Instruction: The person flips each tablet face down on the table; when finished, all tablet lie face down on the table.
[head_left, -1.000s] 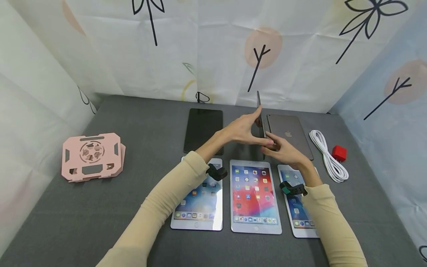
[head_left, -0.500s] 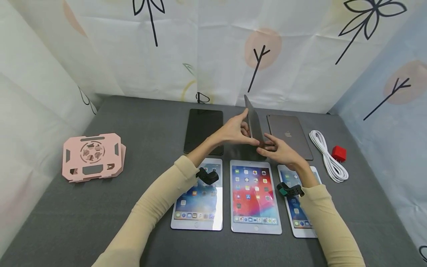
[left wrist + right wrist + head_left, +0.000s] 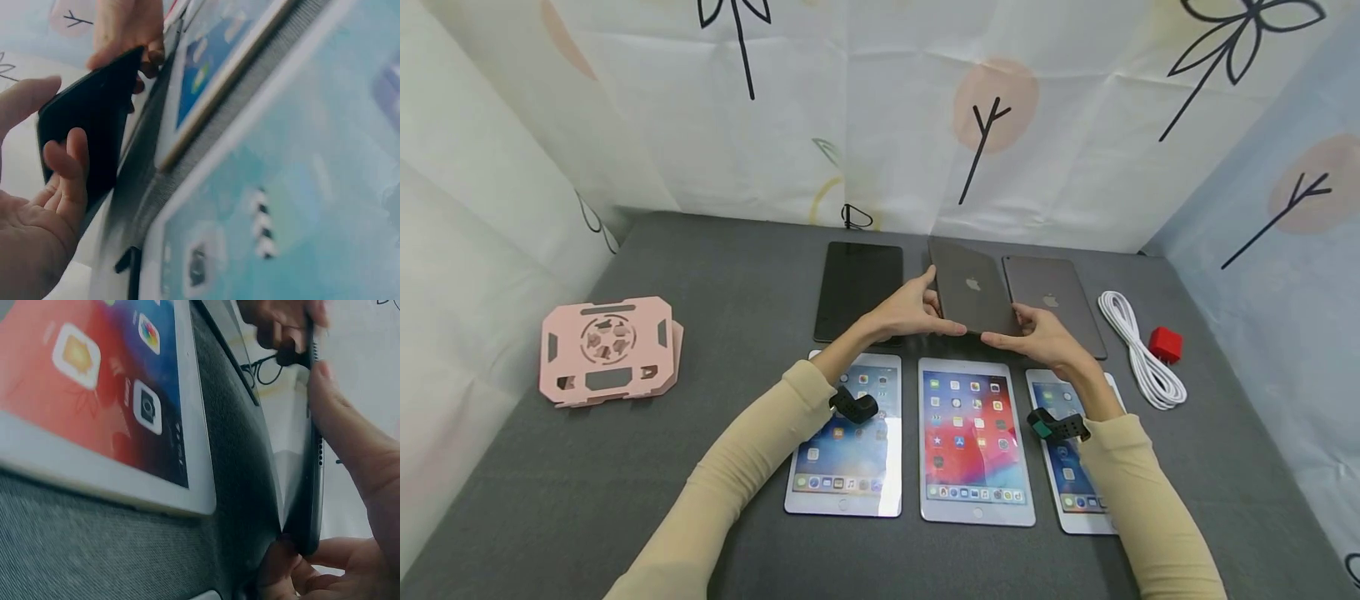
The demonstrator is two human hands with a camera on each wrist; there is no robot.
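- Head view: the left hand (image 3: pixel 913 310) and the right hand (image 3: pixel 1036 340) pinch one dark held tablet (image 3: pixel 973 287) along its near and side edges, thumbs at the near edge. It is tilted, logo-side back showing, toward the far edge of the desk (image 3: pixel 550 517); whether any corner touches down I cannot tell.
- Either side of it, near the same far edge, lie a black tablet (image 3: pixel 857 287), its face dark, and a grey tablet (image 3: pixel 1063 300), back up. Nearer the close edge, a left lit tablet (image 3: pixel 850 457), a middle lit tablet (image 3: pixel 976 433) and a right lit tablet (image 3: pixel 1066 475) lie in a row, screens up.
- A pink stand (image 3: pixel 606 354) lies toward the left edge, a white cable (image 3: pixel 1138 350) and red charger (image 3: pixel 1165 344) toward the right.
- Left wrist view: the left hand's thumb and fingers take the held tablet from both sides; its dark face shows no lit screen.
- Right wrist view: the right hand's thumb and fingers grip the edge with small holes; the left hand is blurred beyond.
- My judgement: the three lit tablets look laid out, while the held tablet is mid-handling, not yet set flat.
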